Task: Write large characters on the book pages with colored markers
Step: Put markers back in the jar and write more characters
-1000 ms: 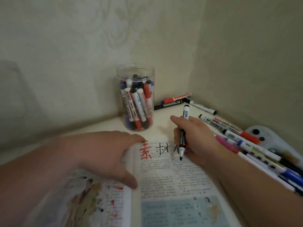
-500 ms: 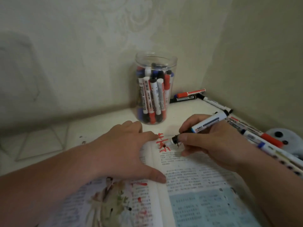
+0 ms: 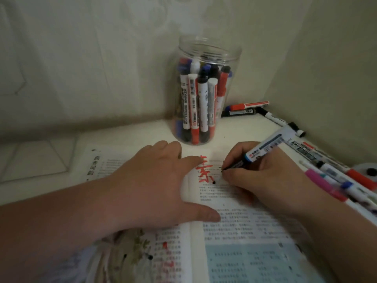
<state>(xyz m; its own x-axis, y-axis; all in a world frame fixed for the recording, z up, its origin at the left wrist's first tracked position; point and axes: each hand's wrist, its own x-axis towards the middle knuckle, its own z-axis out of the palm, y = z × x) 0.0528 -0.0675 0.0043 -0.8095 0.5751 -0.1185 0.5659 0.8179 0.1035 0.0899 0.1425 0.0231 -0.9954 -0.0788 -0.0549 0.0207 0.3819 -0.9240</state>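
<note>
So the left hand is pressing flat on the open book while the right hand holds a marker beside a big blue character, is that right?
Not quite: the big character is red, not blue, as the head view shows. The rest holds: the left hand lies flat on the open book, and the right hand holds a marker beside that character.

The right hand (image 3: 263, 176) moved left along the top edge of the right page (image 3: 244, 221), toward the red character (image 3: 205, 170), and covered the black strokes written beside it. The marker (image 3: 269, 146) in its grip tipped from upright, its back end now leaning toward the far right corner of the table (image 3: 142, 131).
</note>
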